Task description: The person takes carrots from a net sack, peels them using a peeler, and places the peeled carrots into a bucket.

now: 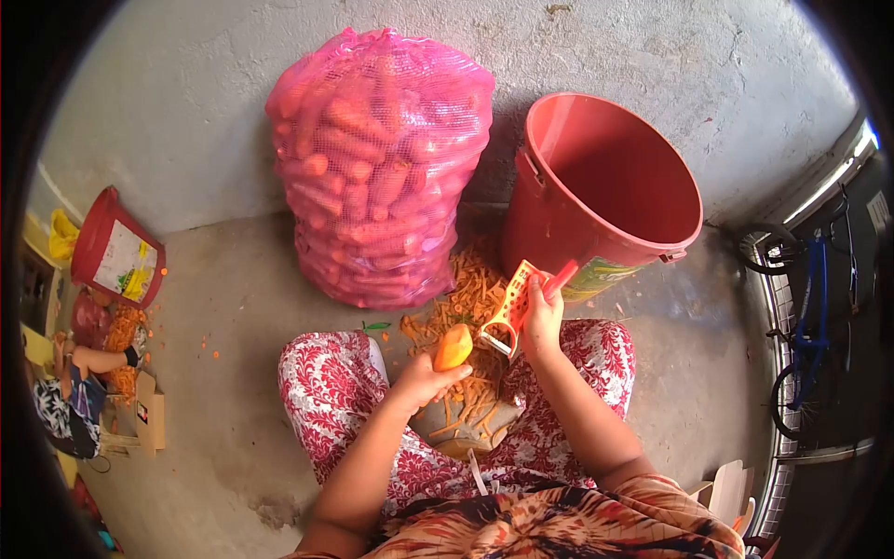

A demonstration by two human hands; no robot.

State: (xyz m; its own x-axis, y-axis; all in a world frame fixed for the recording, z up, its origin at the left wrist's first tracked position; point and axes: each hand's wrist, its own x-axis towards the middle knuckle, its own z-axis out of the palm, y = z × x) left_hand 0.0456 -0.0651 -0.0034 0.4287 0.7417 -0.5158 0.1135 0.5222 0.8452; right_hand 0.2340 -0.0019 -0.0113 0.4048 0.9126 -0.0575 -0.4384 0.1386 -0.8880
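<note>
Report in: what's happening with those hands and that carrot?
Left hand: gripping carrot. Right hand: holding peeler, blade apart from carrot. Nothing visible between them.

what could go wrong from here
The peeler in the right hand has its blade near the left hand, so a slip might nick it. The carrot looks peeled and perhaps slick, so it could slide loose. Peelings on the floor might make footing slippery.

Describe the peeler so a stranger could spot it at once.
Find the big red bucket beside the pink sack. In front of it, the right hand holds the peeler. It is flat and orange with holes, unlike the rounded carrot in the left hand.
</note>
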